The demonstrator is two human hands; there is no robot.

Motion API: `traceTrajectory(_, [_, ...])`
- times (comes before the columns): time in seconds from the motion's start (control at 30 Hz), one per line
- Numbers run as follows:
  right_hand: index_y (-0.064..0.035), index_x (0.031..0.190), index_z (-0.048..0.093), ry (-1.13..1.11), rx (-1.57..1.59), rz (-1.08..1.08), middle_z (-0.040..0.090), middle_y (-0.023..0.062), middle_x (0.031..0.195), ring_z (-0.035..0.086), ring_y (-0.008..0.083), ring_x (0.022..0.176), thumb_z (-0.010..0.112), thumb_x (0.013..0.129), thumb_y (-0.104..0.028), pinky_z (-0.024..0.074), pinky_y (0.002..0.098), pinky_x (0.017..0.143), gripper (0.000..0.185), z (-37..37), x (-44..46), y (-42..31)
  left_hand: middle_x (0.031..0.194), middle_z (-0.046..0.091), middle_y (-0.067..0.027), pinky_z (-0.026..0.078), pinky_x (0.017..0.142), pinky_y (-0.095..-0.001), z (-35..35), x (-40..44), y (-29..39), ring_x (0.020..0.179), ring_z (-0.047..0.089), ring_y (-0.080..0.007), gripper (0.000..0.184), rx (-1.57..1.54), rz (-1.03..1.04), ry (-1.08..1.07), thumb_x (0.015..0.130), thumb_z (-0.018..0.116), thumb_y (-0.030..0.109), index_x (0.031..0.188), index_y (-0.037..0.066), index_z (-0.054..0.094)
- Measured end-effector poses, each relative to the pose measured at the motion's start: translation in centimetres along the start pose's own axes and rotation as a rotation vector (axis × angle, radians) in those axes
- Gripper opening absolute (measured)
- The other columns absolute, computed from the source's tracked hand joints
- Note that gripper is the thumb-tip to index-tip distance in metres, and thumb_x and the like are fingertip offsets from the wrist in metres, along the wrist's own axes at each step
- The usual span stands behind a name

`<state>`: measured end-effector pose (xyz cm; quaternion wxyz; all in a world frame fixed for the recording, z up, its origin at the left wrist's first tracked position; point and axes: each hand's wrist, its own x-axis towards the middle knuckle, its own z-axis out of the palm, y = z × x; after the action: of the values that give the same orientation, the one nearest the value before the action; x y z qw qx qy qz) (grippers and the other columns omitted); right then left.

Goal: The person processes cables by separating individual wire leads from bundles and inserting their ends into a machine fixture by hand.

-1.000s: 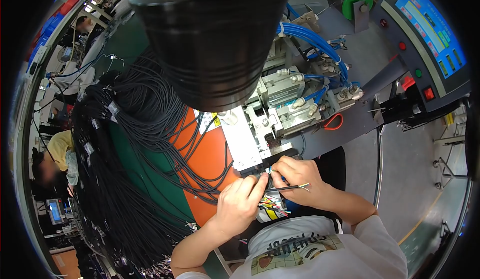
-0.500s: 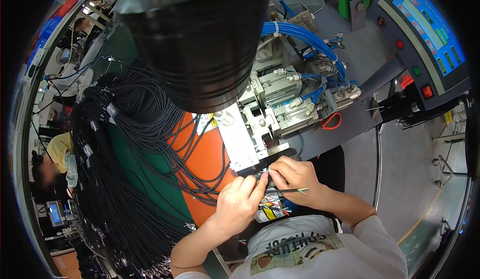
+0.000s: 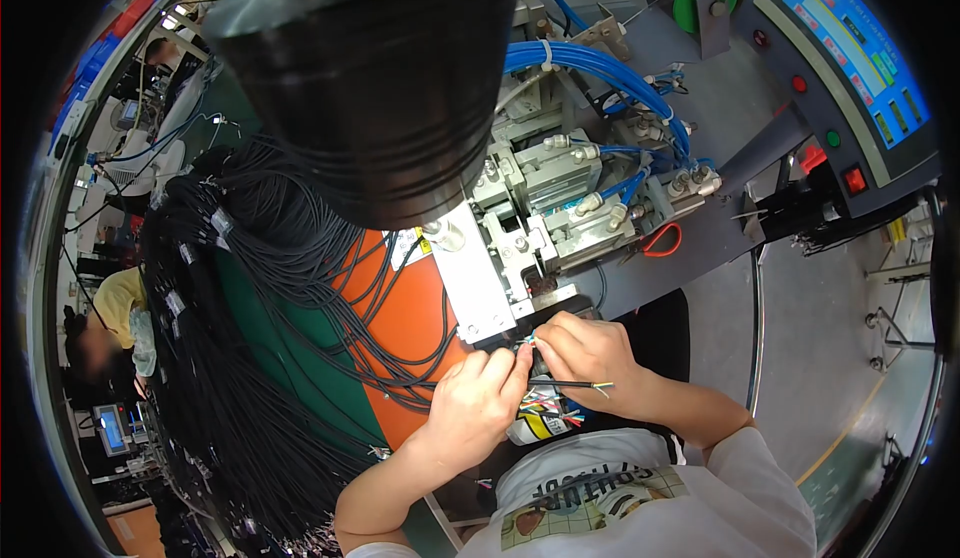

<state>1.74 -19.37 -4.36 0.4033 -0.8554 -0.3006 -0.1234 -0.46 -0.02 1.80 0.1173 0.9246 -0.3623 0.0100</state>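
Observation:
My left hand (image 3: 474,404) is closed in a pinch on a black cable, its thumb and forefinger close to the cable's stripped end. Thin coloured wires (image 3: 527,340) fan out there, and the fingertips of my right hand (image 3: 592,358) are closed on them. Both hands meet just in front of a metal clamping machine (image 3: 515,248). Another black cable end (image 3: 572,384) with bared wires sticks out below my right hand. Under it, more coloured wire ends (image 3: 562,416) lie over a white and yellow labelled container (image 3: 537,428). My fingers hide most of the pinched part.
A large black lamp-like cylinder (image 3: 360,98) hangs close overhead. Bundled black cables (image 3: 260,358) cover the green and orange table at left. Blue air hoses (image 3: 600,63), red-handled scissors (image 3: 662,242) and a control screen (image 3: 860,53) are to the right. Another person (image 3: 122,303) sits far left.
My hands stay together at nearly the same spot, with the fingers shifting slightly on the wires. The overhead cylinder appears a little farther left.

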Motion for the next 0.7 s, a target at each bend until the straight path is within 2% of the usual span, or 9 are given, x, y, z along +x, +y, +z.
traceTrajectory(0.03, [-0.0020,0.093,0.062,-0.035,-0.052,-0.037,0.057,0.0070,0.082,0.061,0.0235,0.060,0.067,0.074,-0.009,0.0487,0.0347,0.049,0.021,-0.4,0.2,-0.1,0.088,0.050,-0.0063,0.048,0.062,-0.0305,0.0,0.2,0.0,0.076,0.053,-0.0196,0.048,0.013,0.006,-0.006,0.075,0.061,0.008,0.121,-0.004,0.061])
traceTrajectory(0.13, [-0.0010,0.091,0.064,-0.163,-0.067,-0.008,0.060,0.0090,0.081,0.061,0.0251,0.057,0.066,0.082,-0.007,0.0492,0.0339,0.050,0.011,-1.5,0.9,-0.4,0.089,0.051,-0.0066,0.049,0.062,-0.0302,0.0,0.4,-0.1,0.076,0.054,-0.0197,0.049,0.039,0.026,-0.020,0.074,0.062,0.009,0.121,-0.005,0.061])
traceTrajectory(0.17, [-0.0015,0.091,0.064,-0.132,-0.051,-0.035,0.062,0.0088,0.082,0.063,0.0246,0.058,0.066,0.083,-0.006,0.0497,0.0334,0.051,0.009,-1.5,0.8,-0.1,0.090,0.051,-0.0067,0.049,0.063,-0.0301,0.1,0.3,-0.3,0.076,0.054,-0.0198,0.049,0.037,0.031,-0.018,0.074,0.063,0.010,0.121,-0.005,0.061])
traceTrajectory(0.27, [-0.0021,0.089,0.064,-0.011,0.095,0.062,0.063,0.0093,0.082,0.063,0.0244,0.058,0.067,0.084,-0.006,0.0499,0.0331,0.050,0.007,-0.5,0.4,0.3,0.090,0.051,-0.0070,0.049,0.063,-0.0303,0.4,0.0,-0.4,0.076,0.054,-0.0201,0.050,0.030,0.035,0.000,0.073,0.064,0.011,0.121,-0.005,0.061])
traceTrajectory(0.37, [-0.0017,0.088,0.064,0.101,0.080,0.037,0.065,0.0094,0.081,0.064,0.0252,0.059,0.067,0.085,-0.006,0.0499,0.0332,0.050,0.006,-0.2,0.4,0.2,0.091,0.051,-0.0071,0.049,0.063,-0.0306,0.5,0.0,-0.5,0.077,0.054,-0.0203,0.051,0.024,0.034,0.010,0.073,0.064,0.012,0.121,-0.004,0.061])
traceTrajectory(0.5, [-0.0017,0.086,0.063,-0.079,0.082,0.110,0.064,0.0092,0.075,0.063,0.0248,0.056,0.069,0.083,-0.007,0.0497,0.0343,0.050,0.008,-1.0,1.3,0.3,0.093,0.052,-0.0073,0.049,0.066,-0.0321,0.2,0.3,-0.5,0.078,0.055,-0.0209,0.050,0.026,0.021,-0.001,0.073,0.063,0.012,0.120,-0.002,0.061])
traceTrajectory(0.6, [-0.0021,0.085,0.062,-0.103,0.052,0.121,0.063,0.0088,0.072,0.061,0.0238,0.053,0.070,0.082,-0.007,0.0496,0.0346,0.051,0.009,-1.1,1.6,0.2,0.084,0.052,-0.0070,0.047,0.064,-0.0368,-0.1,0.7,-0.1,0.074,0.056,-0.0226,0.043,0.025,-0.016,0.060,0.072,0.063,0.007,0.115,0.003,0.067])
traceTrajectory(0.7, [-0.0022,0.085,0.062,-0.072,0.092,0.177,0.062,0.0086,0.069,0.060,0.0217,0.052,0.070,0.082,-0.008,0.0486,0.0336,0.050,0.010,-0.2,1.1,0.4,0.096,0.058,-0.0092,0.048,0.071,-0.0378,0.4,-0.7,-0.7,0.082,0.057,-0.0253,0.046,-0.137,-0.104,0.101,0.069,0.065,0.004,0.115,0.002,0.064])
